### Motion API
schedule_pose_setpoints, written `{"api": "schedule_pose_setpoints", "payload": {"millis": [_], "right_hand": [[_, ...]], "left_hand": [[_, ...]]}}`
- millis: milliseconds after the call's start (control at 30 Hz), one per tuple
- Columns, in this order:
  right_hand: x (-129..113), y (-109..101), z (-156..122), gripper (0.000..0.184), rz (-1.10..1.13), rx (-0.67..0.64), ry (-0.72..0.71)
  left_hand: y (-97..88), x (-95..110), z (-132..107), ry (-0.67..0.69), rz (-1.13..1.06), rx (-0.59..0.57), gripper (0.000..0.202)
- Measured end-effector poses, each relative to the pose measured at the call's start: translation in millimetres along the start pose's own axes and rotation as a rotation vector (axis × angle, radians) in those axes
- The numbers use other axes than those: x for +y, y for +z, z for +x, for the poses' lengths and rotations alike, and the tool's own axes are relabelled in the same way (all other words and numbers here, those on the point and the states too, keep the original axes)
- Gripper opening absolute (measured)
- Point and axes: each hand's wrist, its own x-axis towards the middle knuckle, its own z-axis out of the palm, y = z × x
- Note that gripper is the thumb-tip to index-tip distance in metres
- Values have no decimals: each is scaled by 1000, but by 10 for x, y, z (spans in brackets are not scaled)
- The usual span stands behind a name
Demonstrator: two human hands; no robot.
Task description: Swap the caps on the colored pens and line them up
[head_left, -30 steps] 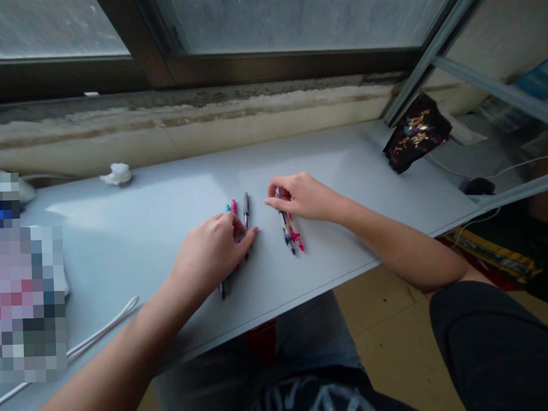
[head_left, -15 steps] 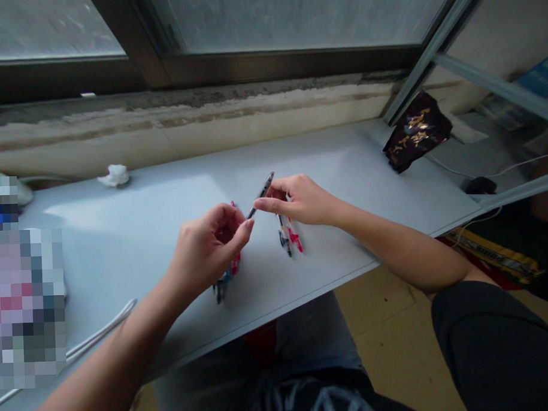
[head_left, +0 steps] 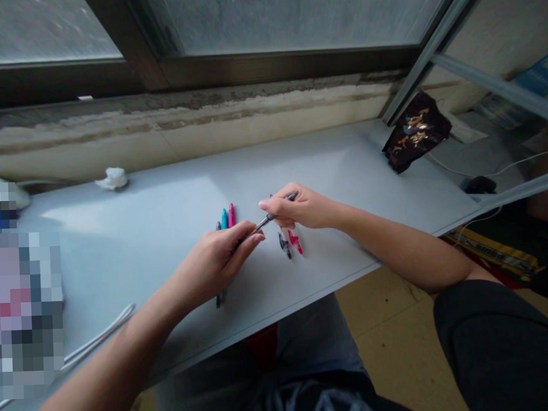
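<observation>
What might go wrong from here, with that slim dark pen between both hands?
The slim dark pen, held by the left hand and right hand, might slip if either grip loosens.
The left hand partly hides the teal-ended pen and pink-ended pen, so it could bump them.
The right hand could nudge the nearby red-ended pen and black-ended pen.

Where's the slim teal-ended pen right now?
Head view, just left of centre: the teal-ended pen lies on the flat grey tabletop between a pink-ended pen and a dark-ended pen, partly hidden by the left hand.
</observation>
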Motion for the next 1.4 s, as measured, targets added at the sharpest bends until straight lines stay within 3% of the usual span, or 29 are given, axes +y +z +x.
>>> {"api": "schedule_pose_setpoints", "payload": {"millis": [100, 200, 367, 467, 567, 633, 700, 767, 867, 1000, 1200, 1400], "right_hand": [[-91, -91, -25, 54, -139, -108, -37], [-166, -188, -24, 42, -183, -84, -104], [-181, -293, -18, 46, -257, 23, -28], [-180, -319, -30, 32, -327, 42, -57], [-193, -323, -40, 43, -375, 64, -93], [-199, -319, -40, 37, -425, 72, -29], [-199, -317, -37, 46, -472, 64, 31], [-196, -322, -35, 40, -487, 58, 13], [-193, -328, -37, 40, -453, 108, -71], [-172, -320, -35, 52, -483, 192, -22], [-104, -335, 10, 23, -289, 142, -166], [-74, -338, 45, 29, -62, 207, -180]], "left_hand": [[-20, -31, -31, -82, -121, -86, 54], [-53, -56, -48, -104, -181, -65, 57], [-93, -111, -34, -63, -26, 69, 48], [-104, -154, -13, -55, 65, 69, 46], [-118, -169, 12, -79, 113, 50, 47], [-123, -165, 26, -90, 137, 43, 48], [-120, -159, 35, -88, 149, 34, 48], [-114, -156, 38, -81, 152, 44, 48], [-110, -146, 35, -86, 162, 98, 47], [-112, -133, 31, -105, 182, 145, 43], [-93, -156, 24, -108, 157, 133, 37], [-110, -120, 29, -72, 128, 175, 27]]}}
